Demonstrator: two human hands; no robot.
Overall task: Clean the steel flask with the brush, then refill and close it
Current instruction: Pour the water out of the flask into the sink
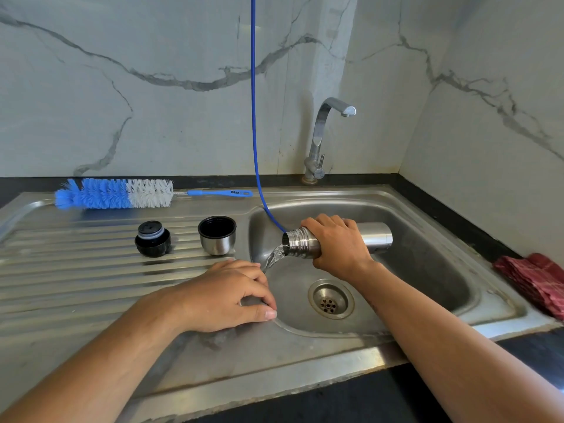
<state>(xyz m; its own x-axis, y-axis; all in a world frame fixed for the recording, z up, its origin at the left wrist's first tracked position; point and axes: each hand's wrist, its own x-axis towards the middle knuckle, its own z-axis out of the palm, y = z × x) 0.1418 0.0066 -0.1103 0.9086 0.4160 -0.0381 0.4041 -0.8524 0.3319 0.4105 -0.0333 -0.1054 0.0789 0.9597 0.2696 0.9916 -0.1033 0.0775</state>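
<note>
My right hand (338, 244) grips the steel flask (377, 236) near its threaded neck and holds it on its side over the sink basin (427, 264). Water pours from the flask's mouth down into the basin. My left hand (232, 296) rests on the basin's left rim with fingers curled and nothing in it. On the ribbed drainboard (76, 270) stand the black stopper (152, 239) and the steel cup lid (217, 235), mouth up. The blue and white bottle brush (114, 193) lies along the back of the drainboard.
A chrome tap (323, 138) stands behind the basin, its spout pointing right. A blue cord (253, 102) hangs down the wall into the basin. A red cloth (537, 279) lies on the dark counter at the right. The drain (330, 300) sits mid-basin.
</note>
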